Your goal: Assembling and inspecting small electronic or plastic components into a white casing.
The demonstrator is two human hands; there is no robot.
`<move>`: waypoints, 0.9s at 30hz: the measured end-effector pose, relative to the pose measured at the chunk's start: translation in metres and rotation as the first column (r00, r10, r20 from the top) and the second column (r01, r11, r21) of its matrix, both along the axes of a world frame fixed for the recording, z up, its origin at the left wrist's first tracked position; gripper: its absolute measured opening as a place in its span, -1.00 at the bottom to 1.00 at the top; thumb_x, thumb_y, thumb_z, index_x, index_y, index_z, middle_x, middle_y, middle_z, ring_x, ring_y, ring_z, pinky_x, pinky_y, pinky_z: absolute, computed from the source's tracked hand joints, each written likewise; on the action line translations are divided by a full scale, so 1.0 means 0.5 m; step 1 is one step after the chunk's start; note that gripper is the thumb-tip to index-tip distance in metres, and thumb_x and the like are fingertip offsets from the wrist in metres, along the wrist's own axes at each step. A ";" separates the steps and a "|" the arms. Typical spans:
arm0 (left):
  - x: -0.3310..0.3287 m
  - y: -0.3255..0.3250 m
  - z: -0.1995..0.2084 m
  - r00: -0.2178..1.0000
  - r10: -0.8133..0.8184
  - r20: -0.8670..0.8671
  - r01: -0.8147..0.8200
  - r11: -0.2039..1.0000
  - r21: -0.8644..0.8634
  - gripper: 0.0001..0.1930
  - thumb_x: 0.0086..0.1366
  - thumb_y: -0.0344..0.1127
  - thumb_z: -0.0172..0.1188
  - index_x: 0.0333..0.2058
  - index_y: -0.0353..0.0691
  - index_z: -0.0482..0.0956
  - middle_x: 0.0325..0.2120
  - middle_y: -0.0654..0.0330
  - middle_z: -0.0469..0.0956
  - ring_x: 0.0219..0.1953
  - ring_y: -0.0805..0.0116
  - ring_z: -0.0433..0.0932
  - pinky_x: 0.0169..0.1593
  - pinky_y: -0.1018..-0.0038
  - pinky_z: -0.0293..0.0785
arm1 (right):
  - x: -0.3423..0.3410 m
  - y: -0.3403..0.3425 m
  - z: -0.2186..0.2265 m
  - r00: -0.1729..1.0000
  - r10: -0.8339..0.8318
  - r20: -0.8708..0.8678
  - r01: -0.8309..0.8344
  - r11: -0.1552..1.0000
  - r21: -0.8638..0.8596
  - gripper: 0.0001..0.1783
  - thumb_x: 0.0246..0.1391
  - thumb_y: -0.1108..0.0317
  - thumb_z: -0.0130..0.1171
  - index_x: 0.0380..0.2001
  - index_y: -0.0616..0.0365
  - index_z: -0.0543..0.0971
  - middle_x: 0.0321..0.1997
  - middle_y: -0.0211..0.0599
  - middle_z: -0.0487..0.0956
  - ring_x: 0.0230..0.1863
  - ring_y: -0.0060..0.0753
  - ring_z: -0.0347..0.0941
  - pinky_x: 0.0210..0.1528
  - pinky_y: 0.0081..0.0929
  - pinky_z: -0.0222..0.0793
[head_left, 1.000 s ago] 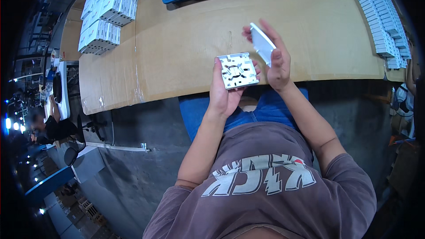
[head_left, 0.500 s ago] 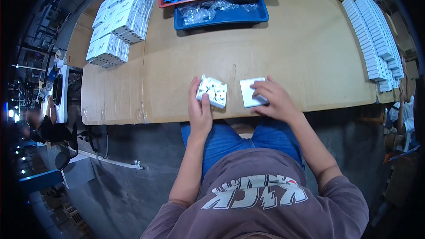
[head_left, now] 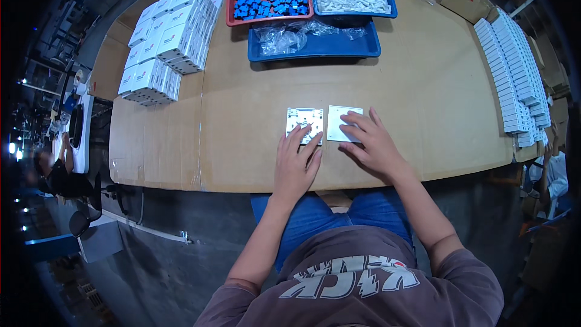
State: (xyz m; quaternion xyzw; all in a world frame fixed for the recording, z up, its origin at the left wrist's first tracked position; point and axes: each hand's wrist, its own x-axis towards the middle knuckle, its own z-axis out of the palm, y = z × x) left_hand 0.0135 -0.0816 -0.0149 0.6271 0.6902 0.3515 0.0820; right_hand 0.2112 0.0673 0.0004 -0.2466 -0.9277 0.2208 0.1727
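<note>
A white square plastic housing (head_left: 295, 118) with small parts inside lies flat on the cardboard-covered table, near its front edge. My left hand (head_left: 295, 160) rests over its lower right part, fingers spread and touching it. Just to the right lies a flat white square cover plate (head_left: 336, 128), a narrow gap apart from the housing. The fingers of my right hand (head_left: 374, 145) are stretched over the cover's right side, thumb at its lower edge. Neither hand is wrapped round anything.
At the back stand a red tray (head_left: 230, 13) of blue parts, a blue tray (head_left: 392, 0) of white sticks, and another blue tray (head_left: 315, 56) holding clear plastic bags. White boxes (head_left: 175, 27) are stacked at left; white pieces (head_left: 514, 79) are stacked at right. A person (head_left: 60, 163) sits far left.
My left hand has set the housing, which it held tilted, flat on the table beside the cover and moved right. Its grip has opened. My right hand remains at the cover.
</note>
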 end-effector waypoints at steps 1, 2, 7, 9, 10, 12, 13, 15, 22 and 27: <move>0.004 0.010 -0.001 1.000 0.023 -0.017 -0.023 1.000 0.001 -0.58 0.32 -0.30 0.29 0.16 -0.12 0.63 0.22 0.05 0.49 0.35 -0.08 0.36 0.40 0.01 0.23 | -0.014 0.012 0.002 0.998 -0.014 -0.056 0.013 1.000 -0.018 -0.71 0.21 0.20 0.34 -0.08 0.10 0.67 0.15 -0.28 0.61 0.27 -0.15 0.48 0.54 0.29 -0.04; 0.005 0.016 -0.001 0.998 0.045 -0.034 -0.045 0.999 0.003 -0.57 0.31 -0.29 0.30 0.16 -0.12 0.63 0.23 0.06 0.49 0.37 -0.08 0.34 0.40 0.00 0.24 | -0.022 0.027 0.006 0.998 -0.020 -0.054 0.020 1.000 -0.012 -0.71 0.21 0.20 0.34 -0.08 0.10 0.67 0.15 -0.28 0.61 0.27 -0.15 0.48 0.54 0.29 -0.04; -0.002 0.003 -0.006 1.000 0.018 0.017 -0.018 1.000 0.019 -0.58 0.31 -0.27 0.31 0.14 -0.14 0.64 0.25 0.08 0.48 0.40 -0.09 0.29 0.41 -0.01 0.23 | -0.063 0.114 0.035 0.994 -0.013 -0.105 0.015 1.000 0.019 -0.84 0.21 0.27 0.26 -0.27 0.12 0.68 -0.21 -0.27 0.66 -0.04 -0.12 0.56 0.23 -0.02 0.37; 0.000 0.007 0.002 1.000 0.030 -0.009 -0.030 0.999 0.011 -0.58 0.30 -0.24 0.32 0.12 -0.15 0.65 0.25 0.07 0.49 0.42 -0.10 0.27 0.41 -0.05 0.21 | -0.090 0.189 0.038 0.980 -0.104 -0.171 0.121 0.988 0.092 -0.85 0.20 0.29 0.25 -0.28 0.12 0.68 -0.21 -0.25 0.66 -0.06 -0.09 0.56 0.13 -0.05 0.41; 0.000 0.009 0.003 1.000 0.029 -0.009 -0.029 1.000 0.013 -0.58 0.30 -0.24 0.32 0.12 -0.15 0.65 0.25 0.07 0.49 0.42 -0.10 0.27 0.41 -0.05 0.21 | -0.106 0.231 0.040 0.954 -0.180 -0.241 0.221 0.963 0.154 -0.86 0.19 0.30 0.24 -0.29 0.11 0.67 -0.22 -0.23 0.67 -0.08 -0.06 0.56 0.03 -0.08 0.45; -0.003 0.006 0.005 0.999 0.040 0.000 -0.040 0.999 0.027 -0.59 0.29 -0.22 0.33 0.09 -0.17 0.66 0.25 0.07 0.49 0.42 -0.12 0.26 0.42 -0.07 0.20 | -0.151 0.299 0.076 0.933 -0.348 -0.092 0.359 0.918 0.169 -0.85 0.19 0.29 0.24 -0.29 0.13 0.66 -0.19 -0.21 0.69 -0.09 -0.01 0.60 -0.04 -0.08 0.49; -0.003 0.007 0.004 0.999 0.037 -0.001 -0.037 0.999 0.030 -0.59 0.29 -0.22 0.33 0.09 -0.17 0.66 0.25 0.07 0.49 0.42 -0.12 0.26 0.42 -0.07 0.20 | -0.172 0.337 0.082 0.921 -0.390 -0.024 0.386 0.900 0.202 -0.84 0.19 0.27 0.26 -0.27 0.13 0.66 -0.19 -0.20 0.70 -0.09 -0.01 0.62 -0.04 -0.07 0.50; -0.002 0.003 -0.001 0.998 0.048 0.045 -0.051 0.997 0.057 -0.61 0.28 -0.22 0.34 0.06 -0.18 0.67 0.24 0.07 0.50 0.42 -0.13 0.28 0.42 -0.05 0.22 | -0.212 0.400 0.080 0.902 -0.430 0.041 0.410 0.881 0.235 -0.81 0.18 0.25 0.28 -0.25 0.13 0.67 -0.18 -0.18 0.71 -0.08 -0.02 0.63 -0.04 -0.06 0.51; -0.003 -0.001 -0.008 0.990 0.088 0.106 -0.101 0.987 0.122 -0.65 0.24 -0.29 0.34 0.00 -0.21 0.68 0.16 0.07 0.55 0.38 -0.14 0.34 0.37 0.04 0.31 | -0.281 0.486 0.015 0.782 -0.532 0.326 0.410 0.832 0.375 -0.73 0.12 0.16 0.32 -0.24 0.12 0.70 -0.15 -0.01 0.73 -0.03 0.05 0.67 -0.04 -0.01 0.59; -0.007 -0.009 -0.015 0.972 0.129 0.196 -0.164 0.971 0.172 -0.68 0.22 -0.38 0.31 -0.04 -0.23 0.69 0.08 0.07 0.59 0.29 -0.10 0.43 0.33 0.07 0.37 | -0.250 0.442 0.060 0.831 -0.541 0.130 0.532 0.841 0.101 -0.83 0.11 0.31 0.34 -0.31 0.19 0.70 -0.21 -0.08 0.74 -0.17 -0.03 0.70 -0.05 -0.08 0.56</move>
